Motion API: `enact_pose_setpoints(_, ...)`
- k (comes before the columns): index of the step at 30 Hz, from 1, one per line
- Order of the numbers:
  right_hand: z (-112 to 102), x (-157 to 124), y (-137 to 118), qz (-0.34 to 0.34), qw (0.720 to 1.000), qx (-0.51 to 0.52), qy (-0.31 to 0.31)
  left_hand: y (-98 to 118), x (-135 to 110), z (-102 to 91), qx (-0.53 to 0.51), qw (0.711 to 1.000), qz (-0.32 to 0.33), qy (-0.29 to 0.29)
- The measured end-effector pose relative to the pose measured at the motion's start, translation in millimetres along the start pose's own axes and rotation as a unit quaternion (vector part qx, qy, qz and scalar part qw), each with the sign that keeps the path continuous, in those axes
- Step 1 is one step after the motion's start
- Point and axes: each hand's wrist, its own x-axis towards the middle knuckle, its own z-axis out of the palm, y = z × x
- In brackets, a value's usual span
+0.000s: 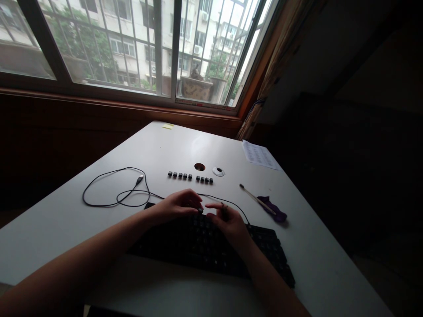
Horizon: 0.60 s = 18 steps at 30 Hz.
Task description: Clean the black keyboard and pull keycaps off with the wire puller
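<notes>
A black keyboard (pixel 211 248) lies across the near part of the white table, with both my hands over its back edge. My left hand (pixel 180 204) pinches a small black keycap (pixel 200 211) between thumb and fingertips, just above the back row of keys. Close on the other side of that keycap is my right hand (pixel 228 219), its index finger stretched toward it and the thumb apart, with nothing visible in the grip. Behind the hands, several loose black keycaps (pixel 180 175) stand in a row with a gap in it.
On the left the keyboard's cable (pixel 99 205) loops to a USB plug (pixel 139 179). A thin brush (pixel 254 197) rests on a purple cloth (pixel 276 210) at right. Farther back are a cable hole (pixel 199 167), its white ring cover (pixel 218 171), printed paper (pixel 261 155) and a yellow note (pixel 168 126).
</notes>
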Motion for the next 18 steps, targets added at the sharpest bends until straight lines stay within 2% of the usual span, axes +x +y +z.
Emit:
enact_pose_setpoints(4, 4.6, 1.5, -2.2, -0.058, 0.997, -0.048, -0.018, 0.1, -1.1, 0.4, 0.019, 1.0, -0.005, -0.014)
enact_pose_setpoints(12, 8.1, -0.1, -1.2, -0.152, 0.984, -0.08, -0.041, 1.2, -2.8, -0.9, 0.015, 0.999, -0.02, -0.048)
enact_pose_setpoints(15, 9.6, -1.4, -3.6, -0.158, 0.983, -0.086, -0.029, 3.1, -2.7, 0.4, 0.015, 0.999, -0.025, -0.045)
enact_pose_setpoints(18, 6.4, -0.8, -7.1, -0.131, 0.988, -0.081, 0.0, 4.2, -2.2, 2.7, 0.052, 0.998, -0.015, -0.021)
